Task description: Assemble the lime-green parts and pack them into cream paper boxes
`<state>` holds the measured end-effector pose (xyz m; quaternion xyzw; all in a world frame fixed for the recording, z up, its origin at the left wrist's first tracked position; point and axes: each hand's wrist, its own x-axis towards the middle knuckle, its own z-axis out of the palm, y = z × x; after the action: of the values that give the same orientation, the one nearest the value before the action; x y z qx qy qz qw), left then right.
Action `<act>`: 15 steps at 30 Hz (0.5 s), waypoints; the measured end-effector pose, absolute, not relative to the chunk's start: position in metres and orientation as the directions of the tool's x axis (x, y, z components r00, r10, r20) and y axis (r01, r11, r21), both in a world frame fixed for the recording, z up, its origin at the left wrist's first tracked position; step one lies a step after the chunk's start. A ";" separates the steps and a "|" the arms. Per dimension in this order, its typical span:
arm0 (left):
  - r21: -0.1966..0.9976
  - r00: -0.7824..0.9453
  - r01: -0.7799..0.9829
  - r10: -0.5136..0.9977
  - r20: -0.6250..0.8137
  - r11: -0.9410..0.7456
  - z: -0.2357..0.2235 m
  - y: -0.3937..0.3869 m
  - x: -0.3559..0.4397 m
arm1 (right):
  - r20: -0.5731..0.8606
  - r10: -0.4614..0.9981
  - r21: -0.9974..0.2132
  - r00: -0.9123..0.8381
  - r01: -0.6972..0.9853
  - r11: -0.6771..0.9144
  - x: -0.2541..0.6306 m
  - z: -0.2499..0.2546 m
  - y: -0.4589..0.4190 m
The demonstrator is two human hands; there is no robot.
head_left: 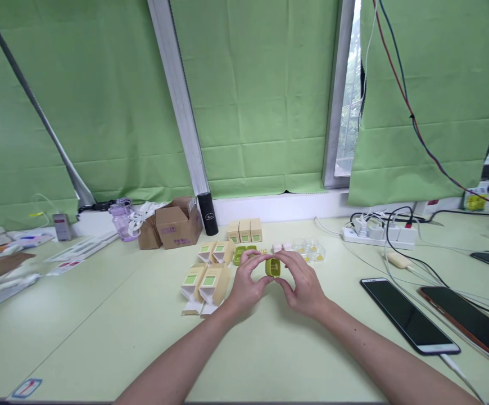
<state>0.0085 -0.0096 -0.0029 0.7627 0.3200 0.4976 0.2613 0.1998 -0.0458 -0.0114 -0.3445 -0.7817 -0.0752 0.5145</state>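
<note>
Between the fingertips of both hands is a small olive-green open case (273,268), its hollow side facing me above the table. My left hand (248,279) pinches its left edge, and my right hand (301,280) grips the right edge. More green cases (244,251) sit just behind my left hand. Beyond my right hand lie small pale pink pieces (282,247) and clear plastic cups with yellow spots (312,249). To the left stand several cream cartons with green labels (205,281), their flaps hanging open. Farther back, closed cream cartons (245,230) stand in a row.
Brown cardboard boxes (179,224) and a black cylinder (208,214) stand by the wall. On the right are a power strip (379,235) with cables and phones (410,315). Papers (82,247) and a purple bottle (122,219) lie at the left.
</note>
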 end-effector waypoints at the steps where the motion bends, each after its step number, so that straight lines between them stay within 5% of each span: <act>1: 0.714 0.303 0.226 0.745 0.595 -0.662 -0.003 -0.010 0.008 | 0.848 0.471 -0.243 -0.244 0.610 0.754 0.199 -0.013 -0.045; 10: 0.684 0.283 0.196 0.709 0.646 -0.702 0.002 -0.010 0.007 | 0.849 0.519 -0.394 -0.101 0.533 0.749 0.199 -0.025 -0.036; 15: 0.749 0.231 0.263 0.794 0.562 -0.608 -0.006 -0.001 0.010 | 0.849 0.524 -0.422 -0.062 0.516 0.745 0.199 -0.025 -0.036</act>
<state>0.0101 -0.0014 -0.0064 0.7396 0.3573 0.5067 0.2618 0.1990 -0.0362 -0.0253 -0.3570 -0.7287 0.0033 0.5844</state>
